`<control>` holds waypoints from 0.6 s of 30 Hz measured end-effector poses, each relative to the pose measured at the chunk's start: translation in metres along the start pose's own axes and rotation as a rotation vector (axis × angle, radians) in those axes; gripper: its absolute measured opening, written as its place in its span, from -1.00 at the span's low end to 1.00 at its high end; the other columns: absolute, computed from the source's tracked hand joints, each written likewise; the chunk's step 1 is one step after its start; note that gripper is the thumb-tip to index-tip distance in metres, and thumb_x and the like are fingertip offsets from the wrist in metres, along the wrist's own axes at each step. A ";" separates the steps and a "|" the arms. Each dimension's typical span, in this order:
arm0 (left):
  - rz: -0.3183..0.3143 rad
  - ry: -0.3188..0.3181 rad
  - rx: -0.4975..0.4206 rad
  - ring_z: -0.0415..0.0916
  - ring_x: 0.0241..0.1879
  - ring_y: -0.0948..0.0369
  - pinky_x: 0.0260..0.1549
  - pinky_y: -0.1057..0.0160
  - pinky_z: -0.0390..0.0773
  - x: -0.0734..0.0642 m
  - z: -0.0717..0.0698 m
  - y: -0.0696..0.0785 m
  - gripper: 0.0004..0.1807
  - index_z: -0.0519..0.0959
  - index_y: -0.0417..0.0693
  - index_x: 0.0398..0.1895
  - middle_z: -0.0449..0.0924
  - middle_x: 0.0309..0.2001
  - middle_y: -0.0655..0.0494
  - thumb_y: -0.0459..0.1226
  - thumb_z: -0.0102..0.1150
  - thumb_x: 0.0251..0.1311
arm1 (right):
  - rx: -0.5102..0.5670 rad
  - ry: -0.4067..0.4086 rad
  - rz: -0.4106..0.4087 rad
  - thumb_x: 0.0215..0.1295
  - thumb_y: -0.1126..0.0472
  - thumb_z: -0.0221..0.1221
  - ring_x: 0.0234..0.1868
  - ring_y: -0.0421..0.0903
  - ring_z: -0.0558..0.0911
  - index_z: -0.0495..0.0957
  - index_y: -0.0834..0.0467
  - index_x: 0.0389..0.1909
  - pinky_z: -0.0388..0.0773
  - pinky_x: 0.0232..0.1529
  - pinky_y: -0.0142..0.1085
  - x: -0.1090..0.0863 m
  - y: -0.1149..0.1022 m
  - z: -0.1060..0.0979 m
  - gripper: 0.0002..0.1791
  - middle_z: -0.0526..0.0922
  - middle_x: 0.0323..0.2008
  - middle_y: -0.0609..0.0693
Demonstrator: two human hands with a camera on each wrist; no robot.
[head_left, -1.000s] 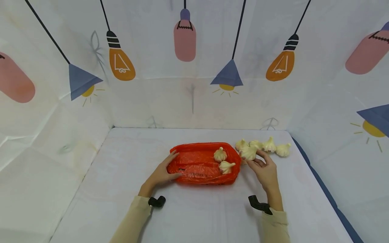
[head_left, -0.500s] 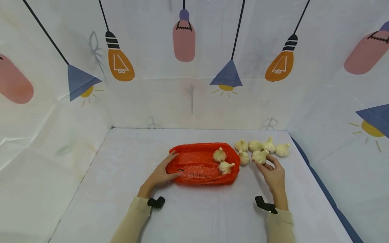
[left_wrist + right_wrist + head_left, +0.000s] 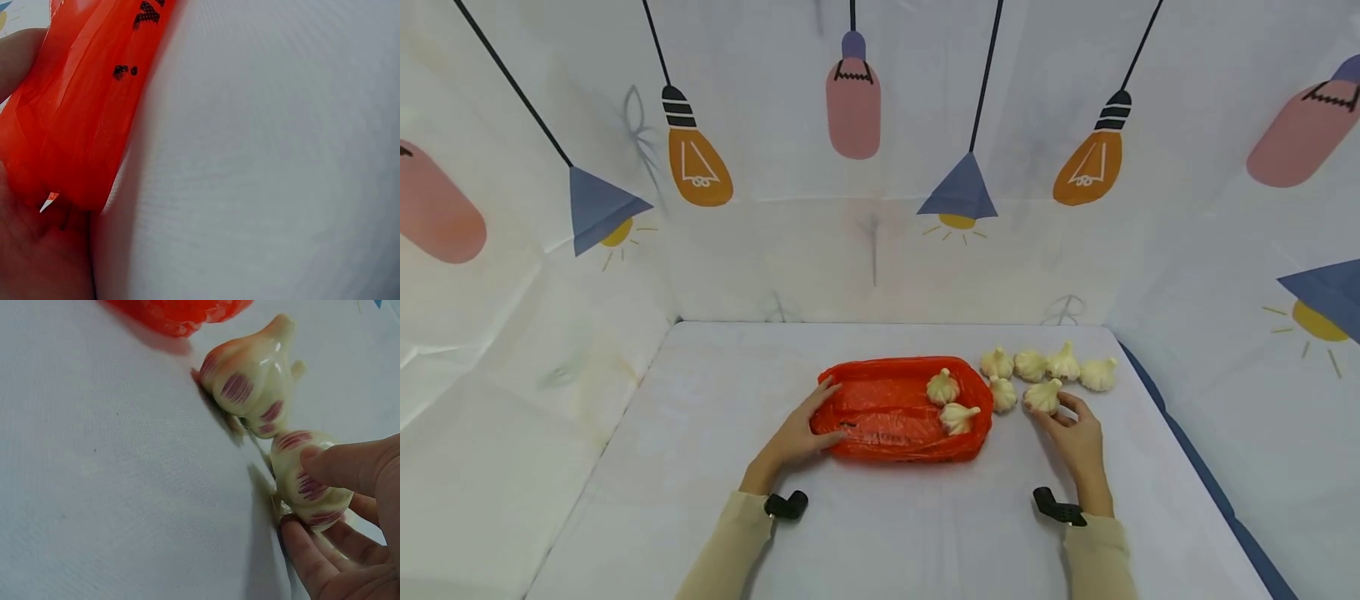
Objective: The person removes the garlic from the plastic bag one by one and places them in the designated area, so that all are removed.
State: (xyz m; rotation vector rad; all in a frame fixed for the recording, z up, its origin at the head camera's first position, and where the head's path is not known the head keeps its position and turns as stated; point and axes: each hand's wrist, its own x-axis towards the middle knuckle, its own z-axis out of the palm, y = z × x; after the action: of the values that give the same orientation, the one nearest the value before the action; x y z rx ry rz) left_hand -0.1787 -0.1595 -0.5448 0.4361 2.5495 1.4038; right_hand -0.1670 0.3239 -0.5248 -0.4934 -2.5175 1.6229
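Note:
A tray covered in red plastic (image 3: 880,408) lies on the white table, with two garlic bulbs (image 3: 943,387) at its right end. Its left end is held by my left hand (image 3: 797,429), thumb and fingers spread around the rim. In the left wrist view the red plastic (image 3: 94,106) shows black print and lies against the palm. My right hand (image 3: 1075,437) pinches a garlic bulb (image 3: 1042,397) right of the tray, low at the table. In the right wrist view that garlic bulb (image 3: 306,481), cream with purple streaks, sits between thumb and fingers, beside another bulb (image 3: 250,381).
Several more garlic bulbs (image 3: 1032,365) stand in a row behind the right hand, and one (image 3: 1002,394) is close to the tray's right rim. The white table (image 3: 880,533) meets a lamp-patterned cloth backdrop (image 3: 880,250) at the back and sides.
My right hand has moved the garlic bulb rightward and down, from beside the tray's rim to the table near the other bulbs. My left hand has stayed on the tray.

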 end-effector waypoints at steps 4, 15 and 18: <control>-0.009 0.014 0.000 -0.13 0.66 -0.07 0.52 -0.35 0.00 0.000 0.001 -0.001 -0.04 0.19 0.20 0.62 -0.07 0.68 0.18 0.01 0.45 0.18 | -0.007 -0.002 -0.016 0.28 -0.01 0.43 -0.25 -0.67 0.49 0.32 0.24 0.47 0.46 -0.25 -0.73 0.002 0.002 0.003 -0.16 0.40 0.41 0.23; -0.022 -0.001 0.001 -0.15 0.66 -0.08 0.52 -0.36 -0.01 0.002 0.002 -0.002 -0.04 0.18 0.17 0.63 -0.09 0.69 0.18 0.02 0.44 0.19 | -0.085 0.035 -0.064 0.26 -0.03 0.44 -0.23 -0.55 0.52 0.36 0.26 0.43 0.41 -0.23 -0.77 0.004 0.005 0.009 -0.17 0.50 0.29 0.30; -0.019 -0.004 -0.001 -0.15 0.66 -0.08 0.52 -0.36 -0.01 0.002 0.002 -0.002 -0.03 0.18 0.16 0.63 -0.09 0.69 0.17 0.03 0.44 0.18 | -0.069 0.046 -0.071 0.25 -0.02 0.45 -0.27 -0.59 0.51 0.37 0.26 0.42 0.42 -0.23 -0.77 0.005 0.006 0.011 -0.18 0.56 0.22 0.30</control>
State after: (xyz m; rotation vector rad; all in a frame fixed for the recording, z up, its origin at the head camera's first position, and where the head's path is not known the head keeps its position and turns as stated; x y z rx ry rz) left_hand -0.1801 -0.1580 -0.5472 0.4129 2.5432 1.3957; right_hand -0.1735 0.3186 -0.5348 -0.4379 -2.5343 1.4878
